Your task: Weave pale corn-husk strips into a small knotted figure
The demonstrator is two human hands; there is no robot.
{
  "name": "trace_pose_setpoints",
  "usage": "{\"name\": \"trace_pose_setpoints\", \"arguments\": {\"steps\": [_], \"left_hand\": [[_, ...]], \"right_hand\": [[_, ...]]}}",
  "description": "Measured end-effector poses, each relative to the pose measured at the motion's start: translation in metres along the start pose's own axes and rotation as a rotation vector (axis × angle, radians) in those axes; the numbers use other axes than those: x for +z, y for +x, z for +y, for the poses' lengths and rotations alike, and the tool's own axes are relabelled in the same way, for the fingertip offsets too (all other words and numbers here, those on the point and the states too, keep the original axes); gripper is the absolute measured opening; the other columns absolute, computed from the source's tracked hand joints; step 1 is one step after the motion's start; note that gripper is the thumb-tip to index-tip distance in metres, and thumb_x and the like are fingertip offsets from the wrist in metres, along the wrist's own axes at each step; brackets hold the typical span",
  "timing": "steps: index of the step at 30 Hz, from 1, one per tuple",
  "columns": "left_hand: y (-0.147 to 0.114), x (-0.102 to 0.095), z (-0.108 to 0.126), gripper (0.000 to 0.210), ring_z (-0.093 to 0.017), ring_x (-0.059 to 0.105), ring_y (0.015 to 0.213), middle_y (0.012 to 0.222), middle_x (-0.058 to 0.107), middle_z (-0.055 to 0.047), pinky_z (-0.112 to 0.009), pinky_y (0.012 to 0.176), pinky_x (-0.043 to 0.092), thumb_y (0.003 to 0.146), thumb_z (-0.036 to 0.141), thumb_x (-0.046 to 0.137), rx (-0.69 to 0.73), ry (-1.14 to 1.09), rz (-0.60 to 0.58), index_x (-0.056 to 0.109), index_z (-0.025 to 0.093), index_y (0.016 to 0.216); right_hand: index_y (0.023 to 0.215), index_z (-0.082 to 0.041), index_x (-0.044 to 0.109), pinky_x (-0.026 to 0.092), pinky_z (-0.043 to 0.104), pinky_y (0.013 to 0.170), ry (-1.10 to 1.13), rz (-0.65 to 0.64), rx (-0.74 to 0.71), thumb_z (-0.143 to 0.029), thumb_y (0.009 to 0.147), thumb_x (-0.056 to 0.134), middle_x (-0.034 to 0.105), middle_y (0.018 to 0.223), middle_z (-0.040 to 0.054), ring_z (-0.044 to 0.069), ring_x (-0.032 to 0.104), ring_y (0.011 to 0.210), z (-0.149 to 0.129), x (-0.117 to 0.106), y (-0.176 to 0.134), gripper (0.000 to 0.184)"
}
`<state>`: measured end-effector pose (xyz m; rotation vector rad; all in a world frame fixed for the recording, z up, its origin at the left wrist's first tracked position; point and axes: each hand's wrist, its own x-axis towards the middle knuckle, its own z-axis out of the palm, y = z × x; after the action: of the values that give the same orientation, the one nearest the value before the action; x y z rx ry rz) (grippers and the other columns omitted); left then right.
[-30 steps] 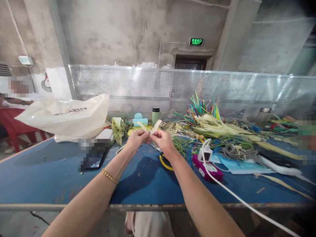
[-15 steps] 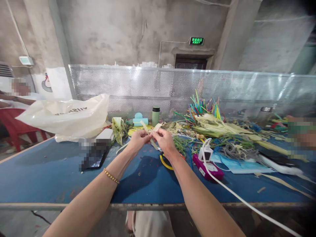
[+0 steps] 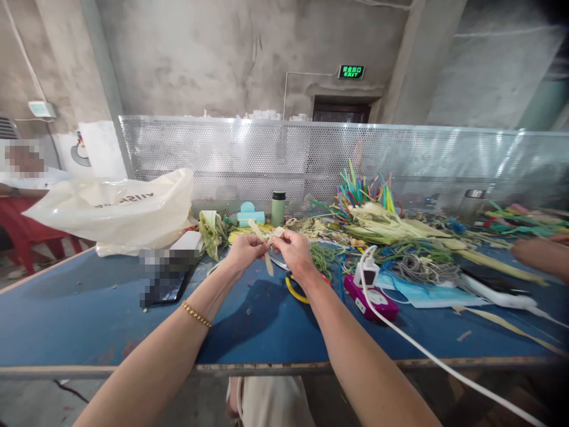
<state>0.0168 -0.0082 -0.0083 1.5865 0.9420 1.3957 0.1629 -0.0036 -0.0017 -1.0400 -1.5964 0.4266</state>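
Head view: compared w/ 1 sec. ago, showed pale strip (image 3: pixel 269 265) w/ upper R end shorter, bent down close to R hand (image 3: pixel 293 250), vs. standing tall before. Showed more of lower end too, dangling below the fingertips. Kept upper L end raised, leaning L, much as before. Turned view a touch to R. Brought co-worker's bare arm (image 3: pixel 540 256) into clearer sight, far R, over blue table (image 3: pixel 66 320).

Pinched strip betw. thumb & fingers of L hand (image 3: pixel 244 254); pinched it likewise in R hand, just beside, fingertips close tog. Had strip betw. both hands, above table, at approx. centre. Couldn't tell if one strip folded or two crossed.

Had yellow handle (image 3: pixel 296 292) partly hidden behind R wrist, green cords (image 3: pixel 326 262) just R of R hand, green bottle (image 3: pixel 278 209) beyond both hands, white plastic bag (image 3: pixel 115 213) well off L.
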Motion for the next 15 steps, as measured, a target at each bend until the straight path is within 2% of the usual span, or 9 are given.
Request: {"name": "trace_pose_setpoints", "arguments": {"steps": [4, 7, 9, 12, 15], "left_hand": [[0.001, -0.002, -0.001, 0.023, -0.01, 0.048, 0.047, 0.048, 0.057, -0.001, -0.024, 0.05, 0.035, 0.064, 0.028, 0.074, -0.024, 0.078, 0.029, 0.062, 0.012, 0.054], [0.002, -0.004, -0.004, 0.023, -0.01, 0.046, 0.046, 0.045, 0.055, -0.001, -0.024, 0.05, 0.032, 0.065, 0.027, 0.072, -0.028, 0.132, 0.024, 0.06, 0.012, 0.052], [0.001, -0.005, -0.004, 0.022, -0.01, 0.045, 0.047, 0.047, 0.055, 0.0, -0.024, 0.05, 0.031, 0.065, 0.029, 0.073, -0.013, 0.153, -0.031, 0.063, 0.012, 0.056], [-0.001, -0.004, 0.0, 0.024, -0.01, 0.047, 0.052, 0.052, 0.057, 0.0, -0.024, 0.053, 0.033, 0.062, 0.033, 0.076, -0.01, 0.137, -0.141, 0.068, 0.011, 0.064], [-0.004, -0.004, 0.007, 0.027, -0.01, 0.046, 0.053, 0.056, 0.058, 0.0, -0.024, 0.053, 0.031, 0.064, 0.036, 0.077, -0.028, 0.078, -0.188, 0.069, 0.011, 0.069]], "right_hand": [[0.058, -0.018, 0.06, 0.038, 0.025, 0.057, -0.066, -0.033, -0.033, -0.031, 0.076, 0.058, 0.061, 0.055, 0.0007, 0.014, 0.053, 0.055, 0.003, -0.001, 0.002, 0.023], [0.074, -0.017, 0.065, 0.041, 0.027, 0.063, -0.11, -0.006, -0.089, -0.037, 0.078, 0.061, 0.067, 0.071, 0.0038, 0.016, 0.057, 0.064, 0.003, -0.003, 0.004, 0.02], [0.083, -0.018, 0.068, 0.043, 0.028, 0.069, -0.135, 0.0, -0.143, -0.039, 0.075, 0.066, 0.069, 0.081, 0.0055, 0.017, 0.059, 0.073, 0.002, -0.004, 0.005, 0.023], [0.069, -0.018, 0.064, 0.04, 0.027, 0.067, -0.152, -0.079, -0.207, -0.033, 0.072, 0.067, 0.066, 0.074, 0.0036, 0.016, 0.056, 0.071, 0.001, -0.005, 0.005, 0.015], [0.059, -0.018, 0.059, 0.036, 0.025, 0.059, -0.047, -0.086, -0.142, -0.031, 0.073, 0.063, 0.059, 0.061, -0.0001, 0.013, 0.05, 0.06, 0.001, -0.006, 0.005, 0.019]]}}
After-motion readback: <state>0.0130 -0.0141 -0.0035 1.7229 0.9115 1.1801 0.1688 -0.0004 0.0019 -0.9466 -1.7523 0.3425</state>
